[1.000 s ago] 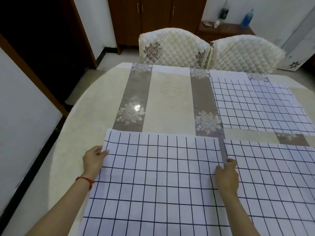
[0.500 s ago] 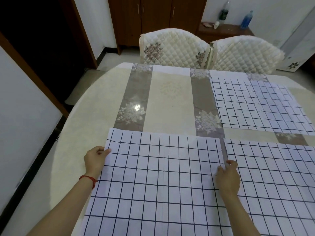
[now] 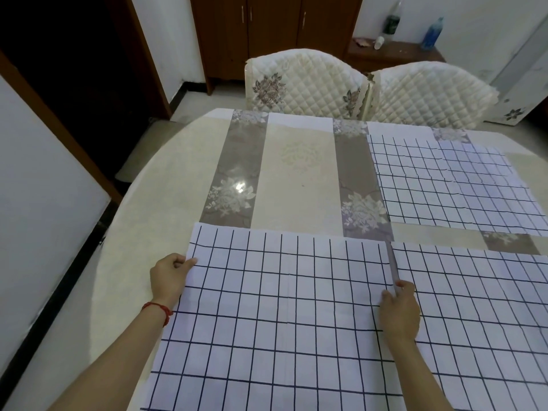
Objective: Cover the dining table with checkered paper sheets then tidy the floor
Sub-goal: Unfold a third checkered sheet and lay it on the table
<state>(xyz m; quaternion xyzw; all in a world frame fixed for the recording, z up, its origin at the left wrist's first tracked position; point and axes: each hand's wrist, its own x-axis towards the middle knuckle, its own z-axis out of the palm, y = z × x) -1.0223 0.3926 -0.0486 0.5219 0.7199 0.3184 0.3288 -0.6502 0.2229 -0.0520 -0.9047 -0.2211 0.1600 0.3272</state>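
Observation:
A white checkered paper sheet lies flat on the near part of the dining table. My left hand pinches its left edge near the top corner. My right hand pinches its right edge, close to a narrow gap beside a second checkered sheet at the near right. A third checkered sheet lies at the far right of the table. The table's centre and left show a beige cloth with grey floral stripes.
Two quilted white chairs stand at the table's far side. Behind them are a brown cabinet and a low shelf with bottles. A dark doorway lies to the left, with floor beside the table.
The near left sheet has slid slightly forward and to the right, its right edge drawing closer to the neighbouring sheet. Both hands kept their hold on its edges.

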